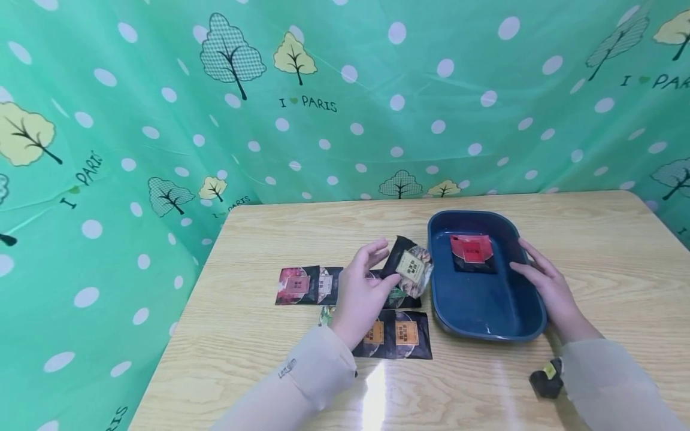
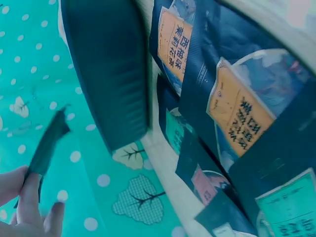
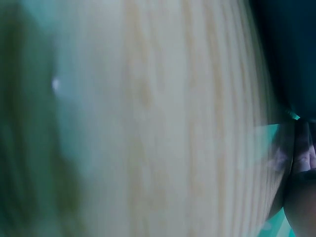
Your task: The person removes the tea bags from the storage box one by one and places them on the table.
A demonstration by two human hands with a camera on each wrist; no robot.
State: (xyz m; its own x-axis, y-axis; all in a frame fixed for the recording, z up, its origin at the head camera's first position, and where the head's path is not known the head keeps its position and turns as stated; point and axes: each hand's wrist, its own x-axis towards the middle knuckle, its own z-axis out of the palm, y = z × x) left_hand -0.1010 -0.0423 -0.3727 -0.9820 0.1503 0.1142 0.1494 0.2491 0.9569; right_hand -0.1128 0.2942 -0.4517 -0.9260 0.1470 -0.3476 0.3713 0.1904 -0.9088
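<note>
My left hand (image 1: 366,290) pinches a black tea sachet (image 1: 411,267) with a pale label between thumb and fingers, raised just left of the blue plastic bin (image 1: 474,333). In the left wrist view that sachet (image 2: 47,143) appears edge-on and dark. Inside the bin lies a red and black sachet (image 1: 472,252). My right hand (image 1: 552,293) holds the bin's right side, thumb over the rim and fingers along the outside. In the right wrist view only part of that hand (image 3: 301,197) shows beside the bin wall.
Two rows of tea sachets lie on the wooden table (image 1: 242,359) left of the bin, including a pink-labelled one (image 1: 297,285) and an orange-labelled one (image 1: 406,335). The left forearm partly covers them. A small black object (image 1: 547,380) is by the right sleeve. A green polka-dot curtain (image 1: 345,120) hangs behind.
</note>
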